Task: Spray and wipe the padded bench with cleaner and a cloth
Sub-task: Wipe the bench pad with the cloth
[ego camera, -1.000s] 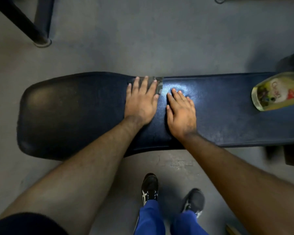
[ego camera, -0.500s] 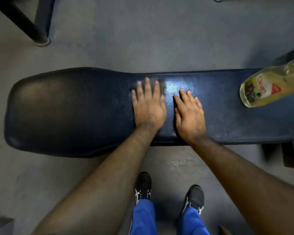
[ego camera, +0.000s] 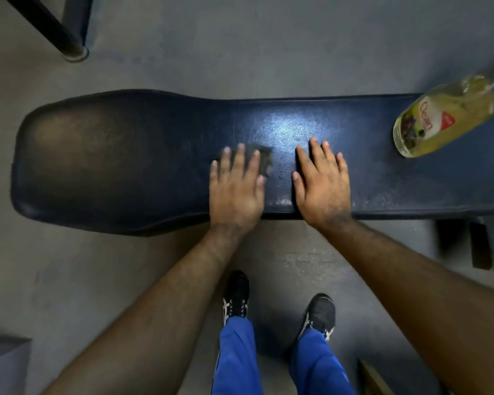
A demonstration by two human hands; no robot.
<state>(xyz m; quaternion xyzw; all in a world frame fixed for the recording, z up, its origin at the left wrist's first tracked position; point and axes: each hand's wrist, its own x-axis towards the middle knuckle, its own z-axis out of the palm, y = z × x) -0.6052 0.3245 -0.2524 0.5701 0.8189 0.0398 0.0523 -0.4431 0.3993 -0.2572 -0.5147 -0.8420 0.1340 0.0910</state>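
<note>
Padded desk (ego camera: 126, 166): long, dark navy vinyl, pebbled grain, rounded corners. Wider at its left end, narrowing to a straight strip toward the right. A dull matte patch on the wide end; a glossy sheen near the middle.

Left hand (ego camera: 236, 192): palm down, flat on the vinyl near the front edge, at the start of the narrow strip. Its grip is spread, fingers extended and slightly fanned, pressing down a small dark grey cloth (ego camera: 264, 161). Only the cloth's far right corner shows past the fingertips; it looks thin and soft, blurred at the edges.

Right hand (ego camera: 322, 185): palm down just beside the left, apart from it by a strip of bare vinyl. Grip spread, fingers flat, nothing under it that I can see.

Cleaner bottle (ego camera: 442, 116): clear plastic, rounded base, pale yellow liquid, label with red lettering. It is on the right part of the desk, well apart from both hands; its neck tilts out of frame at upper right. Cannot tell if it lies or stands.

Floor (ego camera: 240, 52): grey, smooth, with a rough worn patch in front of the desk. Black shoes (ego camera: 236, 297) with white stripes, blue trousers (ego camera: 237, 357). Black metal leg (ego camera: 66, 44) with round foot, upper left.
</note>
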